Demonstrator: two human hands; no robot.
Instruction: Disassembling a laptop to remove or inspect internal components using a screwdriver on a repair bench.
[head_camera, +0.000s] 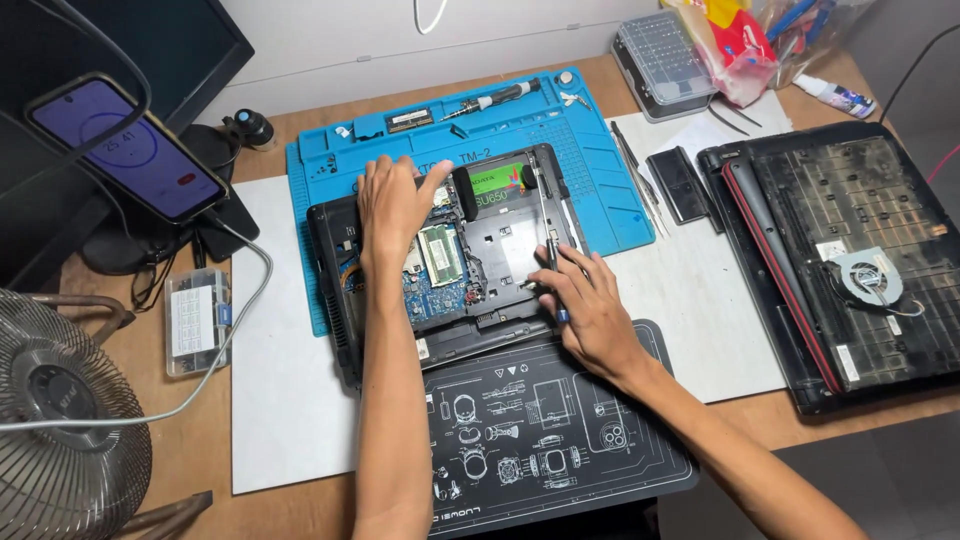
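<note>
Just a wooden desk (280, 135) pushed up against a white wall (330, 35), with a metal fan (60, 420) sitting at the left edge. Lighting was even and pretty bright.

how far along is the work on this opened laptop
Done: the laptop lies bottom up with its cover off, showing the memory module and green-labelled drive. In hand: the left hand steadies the chassis while the right hand works a thin tool in the bay. Left: closing it up; the cover is not on.

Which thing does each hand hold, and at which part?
The right hand holds a screwdriver by its handle. The left hand holds nothing; it rests on the opened laptop.
</note>
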